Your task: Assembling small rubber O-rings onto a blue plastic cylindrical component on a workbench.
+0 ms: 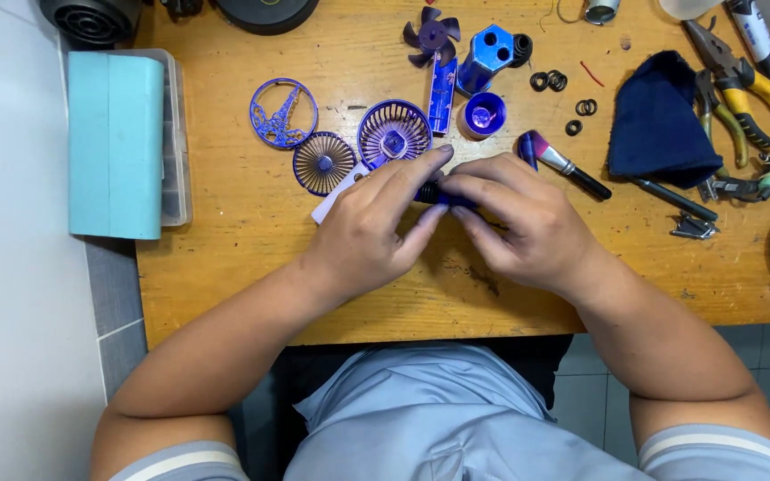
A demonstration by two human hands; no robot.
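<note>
Both of my hands meet over the middle of the wooden table (225, 258). My left hand (372, 227) and my right hand (514, 218) together pinch a small dark blue part (434, 193), mostly hidden by my fingers. Just beyond my hands lie blue fan pieces: a round grille (393, 133), a smaller spoked disc (323, 163), a ring with a tower design (283, 113), a fan blade (430, 37), a narrow blue circuit strip (442, 93), a blue housing (486, 55) and a blue cup (484, 115). A white slip (331, 203) lies under my left fingers.
A teal-lidded plastic box (122, 142) sits at the table's left edge. A brush (563, 165) and dark blue cloth (661, 120) lie to the right, with pliers (746, 80), small black rings (549, 81) and other tools beyond.
</note>
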